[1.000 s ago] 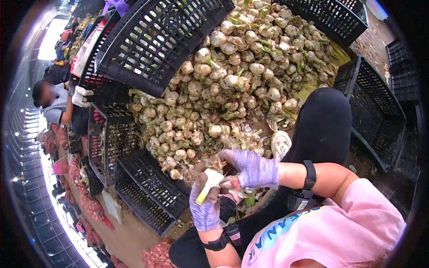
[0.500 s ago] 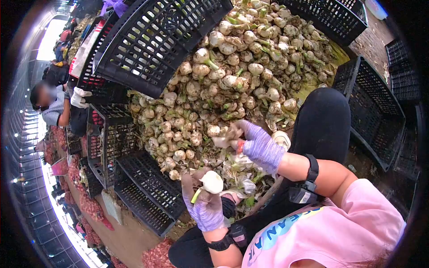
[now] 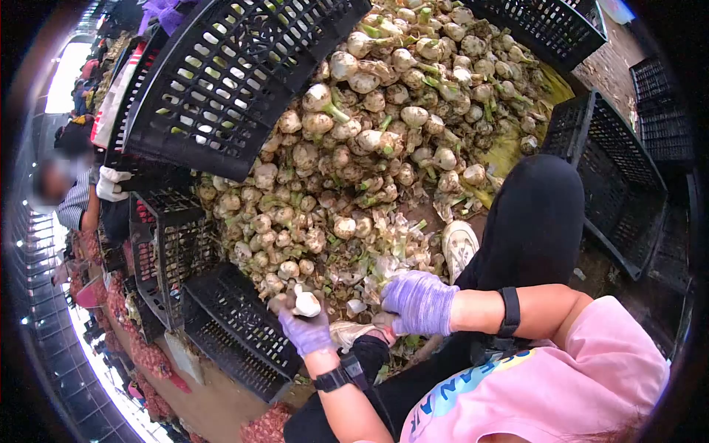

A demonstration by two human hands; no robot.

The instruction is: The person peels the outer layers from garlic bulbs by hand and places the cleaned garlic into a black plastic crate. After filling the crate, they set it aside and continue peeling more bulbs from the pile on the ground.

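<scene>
My left hand (image 3: 307,332), in a purple glove dirty at the fingers, is closed around a clean white garlic bulb (image 3: 306,304). It is near the lower edge of a heap of soil-stained garlic bulbs (image 3: 402,140), many with short green stems. My right hand (image 3: 419,301), in a matching glove, is closed a little to the right, above my shoe and lower leg. Its fingertips are largely hidden, so whatever it grips cannot be made out. Loose garlic skins (image 3: 391,247) lie between the heap and my hands.
A large black crate (image 3: 214,81) tilts over the heap's upper left. More black crates stand at left (image 3: 240,325) and right (image 3: 609,177). A person with a white glove (image 3: 112,183) is at far left. Reddish sacks (image 3: 266,427) lie at the lower left.
My left hand has moved left with the garlic bulb, whose green stem no longer shows. My right hand has come down toward my body, away from the heap. The view has shifted slightly.
</scene>
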